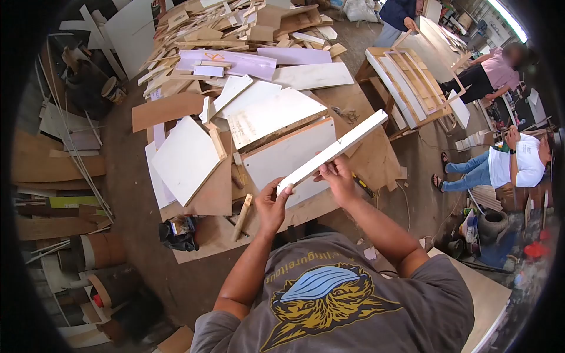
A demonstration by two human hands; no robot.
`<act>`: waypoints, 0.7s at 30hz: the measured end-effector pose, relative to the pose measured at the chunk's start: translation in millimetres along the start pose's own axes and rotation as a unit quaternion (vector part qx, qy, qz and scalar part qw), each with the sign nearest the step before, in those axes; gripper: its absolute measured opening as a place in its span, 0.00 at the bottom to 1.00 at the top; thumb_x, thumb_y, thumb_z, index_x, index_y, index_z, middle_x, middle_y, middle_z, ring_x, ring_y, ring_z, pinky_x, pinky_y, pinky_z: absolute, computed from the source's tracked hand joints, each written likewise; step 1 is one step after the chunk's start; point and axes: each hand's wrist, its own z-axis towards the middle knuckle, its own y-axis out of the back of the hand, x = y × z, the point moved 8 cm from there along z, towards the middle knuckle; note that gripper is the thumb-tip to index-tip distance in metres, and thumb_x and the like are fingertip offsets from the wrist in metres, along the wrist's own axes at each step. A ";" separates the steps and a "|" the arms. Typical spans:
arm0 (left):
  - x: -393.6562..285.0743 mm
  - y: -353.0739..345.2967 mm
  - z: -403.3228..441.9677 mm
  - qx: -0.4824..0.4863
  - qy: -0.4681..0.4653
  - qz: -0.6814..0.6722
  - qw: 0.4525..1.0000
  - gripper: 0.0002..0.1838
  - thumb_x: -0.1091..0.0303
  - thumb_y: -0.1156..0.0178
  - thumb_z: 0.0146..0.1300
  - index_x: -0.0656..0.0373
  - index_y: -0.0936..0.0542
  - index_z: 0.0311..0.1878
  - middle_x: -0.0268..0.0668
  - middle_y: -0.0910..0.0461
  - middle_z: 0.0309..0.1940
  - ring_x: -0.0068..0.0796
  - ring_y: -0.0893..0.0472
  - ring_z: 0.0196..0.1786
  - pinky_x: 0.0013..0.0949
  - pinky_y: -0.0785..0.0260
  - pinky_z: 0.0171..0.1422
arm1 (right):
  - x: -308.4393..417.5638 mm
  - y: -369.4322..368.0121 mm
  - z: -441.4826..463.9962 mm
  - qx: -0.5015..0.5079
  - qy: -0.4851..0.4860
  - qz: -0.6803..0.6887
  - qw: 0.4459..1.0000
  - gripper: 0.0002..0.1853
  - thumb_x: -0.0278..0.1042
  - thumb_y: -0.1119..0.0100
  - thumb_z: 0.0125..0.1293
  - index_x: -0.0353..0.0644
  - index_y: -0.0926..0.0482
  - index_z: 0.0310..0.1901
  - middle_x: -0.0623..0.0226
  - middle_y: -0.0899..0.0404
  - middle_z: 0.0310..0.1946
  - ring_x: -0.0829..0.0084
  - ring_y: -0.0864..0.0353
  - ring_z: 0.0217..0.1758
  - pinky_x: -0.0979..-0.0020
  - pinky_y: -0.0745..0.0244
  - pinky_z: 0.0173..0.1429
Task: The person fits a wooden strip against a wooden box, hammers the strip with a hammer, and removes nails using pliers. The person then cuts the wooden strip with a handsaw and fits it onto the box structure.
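A long narrow white strip (335, 152) is held up at a slant over the workbench. My left hand (275, 203) grips its lower left end, with the thumb on top. Further along, near the middle, my right hand (336, 176) has its fingers closed on the lower edge. Beneath the strip lie a white panel (265, 162) and a larger angled white panel (271, 115). A short wooden stick (242, 217) rests on the bench in front of my left hand. Beside my right hand is a dark tool with a yellow part (363, 185).
Scrap wood (235, 29) is heaped at the bench's far end. A black bag (178, 232) sits at the near left corner. Slatted frames (412, 85) stand at the right. One person in a white shirt (524, 160) and two others stand beyond. Cylinders (100, 256) are at the left.
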 end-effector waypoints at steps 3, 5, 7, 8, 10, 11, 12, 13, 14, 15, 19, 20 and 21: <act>-6.5 36.7 1.3 -0.007 -0.023 0.031 0.999 0.17 0.72 0.31 0.70 0.71 0.18 0.57 0.37 0.15 0.45 0.21 0.18 0.47 0.27 0.25 0.55 | -6.0 11.2 4.3 -0.027 0.001 -0.039 0.999 0.19 0.35 0.39 0.77 0.38 0.28 0.64 0.71 0.20 0.44 0.77 0.18 0.43 0.68 0.17 0.47; -9.0 55.5 5.0 -0.001 -0.033 0.048 0.998 0.17 0.72 0.31 0.70 0.71 0.18 0.57 0.35 0.15 0.44 0.21 0.18 0.47 0.26 0.25 0.54 | 0.8 25.8 8.7 -0.075 0.024 -0.051 0.996 0.23 0.35 0.36 0.75 0.41 0.29 0.66 0.71 0.20 0.42 0.78 0.20 0.40 0.71 0.20 0.45; -7.6 73.5 10.9 -0.019 -0.033 0.046 0.998 0.16 0.72 0.31 0.70 0.70 0.17 0.57 0.35 0.15 0.43 0.21 0.18 0.45 0.26 0.26 0.54 | 14.9 36.1 8.0 -0.141 0.035 -0.051 0.988 0.25 0.34 0.35 0.74 0.42 0.31 0.68 0.71 0.20 0.43 0.78 0.20 0.40 0.72 0.20 0.45; -5.9 80.9 14.4 -0.018 -0.021 0.051 0.998 0.16 0.71 0.31 0.70 0.70 0.17 0.57 0.35 0.15 0.43 0.21 0.18 0.46 0.26 0.26 0.53 | 26.2 36.5 8.2 -0.166 0.052 -0.055 0.983 0.27 0.34 0.34 0.73 0.43 0.32 0.70 0.71 0.21 0.42 0.79 0.21 0.39 0.72 0.21 0.45; -8.5 93.2 23.5 -0.020 -0.004 0.060 0.998 0.16 0.71 0.31 0.71 0.69 0.18 0.57 0.35 0.15 0.43 0.21 0.18 0.46 0.26 0.26 0.53 | 52.7 41.3 14.9 -0.217 0.093 -0.063 0.970 0.30 0.33 0.33 0.73 0.44 0.34 0.72 0.72 0.21 0.42 0.80 0.22 0.39 0.73 0.21 0.45; -11.0 97.2 28.7 -0.023 0.002 0.062 0.998 0.16 0.70 0.32 0.71 0.68 0.18 0.57 0.35 0.15 0.43 0.21 0.18 0.46 0.26 0.26 0.53 | 58.5 42.9 25.8 -0.194 0.103 -0.083 0.972 0.31 0.33 0.33 0.72 0.43 0.34 0.73 0.72 0.21 0.42 0.80 0.22 0.39 0.73 0.21 0.45; -12.0 100.5 34.4 -0.026 0.008 0.063 0.998 0.16 0.70 0.32 0.71 0.68 0.18 0.57 0.35 0.15 0.44 0.22 0.18 0.46 0.26 0.26 0.53 | 65.4 46.6 37.3 -0.170 0.112 -0.103 0.973 0.31 0.33 0.32 0.72 0.43 0.34 0.73 0.72 0.22 0.42 0.81 0.23 0.39 0.74 0.21 0.45; -18.6 101.4 43.0 -0.008 -0.032 0.079 0.996 0.16 0.70 0.32 0.71 0.67 0.18 0.58 0.34 0.15 0.43 0.21 0.19 0.46 0.26 0.26 0.53 | 71.6 50.8 49.1 -0.147 0.120 -0.123 0.974 0.31 0.33 0.32 0.72 0.42 0.33 0.73 0.72 0.22 0.42 0.81 0.23 0.39 0.74 0.21 0.46; -19.0 104.5 51.7 -0.012 -0.013 0.082 0.996 0.16 0.70 0.32 0.71 0.67 0.18 0.58 0.34 0.15 0.43 0.20 0.19 0.45 0.26 0.27 0.53 | 58.0 66.1 66.2 -0.108 0.078 -0.136 0.982 0.31 0.35 0.31 0.72 0.41 0.30 0.72 0.72 0.21 0.43 0.82 0.24 0.41 0.74 0.22 0.47; -22.0 103.7 59.8 -0.016 0.005 0.086 0.996 0.16 0.70 0.32 0.71 0.67 0.18 0.58 0.33 0.16 0.42 0.20 0.20 0.45 0.26 0.27 0.54 | 60.8 71.3 78.9 -0.103 0.096 -0.166 0.976 0.30 0.36 0.31 0.72 0.40 0.29 0.71 0.72 0.21 0.43 0.82 0.23 0.42 0.74 0.22 0.48; -63.0 97.4 85.0 -0.072 -0.063 0.220 0.971 0.16 0.68 0.31 0.71 0.66 0.18 0.57 0.33 0.17 0.38 0.17 0.21 0.32 0.22 0.29 0.26 | 73.8 72.8 113.8 -0.073 0.149 -0.237 0.957 0.26 0.38 0.31 0.72 0.39 0.24 0.67 0.71 0.20 0.43 0.81 0.22 0.44 0.76 0.23 0.51; -70.6 93.9 90.2 -0.091 -0.116 0.237 0.960 0.16 0.67 0.31 0.71 0.66 0.18 0.56 0.34 0.17 0.38 0.17 0.22 0.29 0.22 0.33 0.20 | 72.2 75.8 120.9 -0.068 0.147 -0.261 0.952 0.25 0.38 0.31 0.72 0.39 0.22 0.66 0.71 0.20 0.44 0.81 0.22 0.45 0.76 0.23 0.52; -77.9 90.2 94.3 -0.111 -0.168 0.255 0.946 0.16 0.67 0.30 0.70 0.66 0.17 0.55 0.36 0.17 0.37 0.17 0.22 0.27 0.22 0.37 0.14 | 71.3 77.9 127.3 -0.062 0.144 -0.285 0.946 0.24 0.38 0.30 0.72 0.38 0.21 0.65 0.71 0.20 0.44 0.81 0.22 0.45 0.77 0.24 0.52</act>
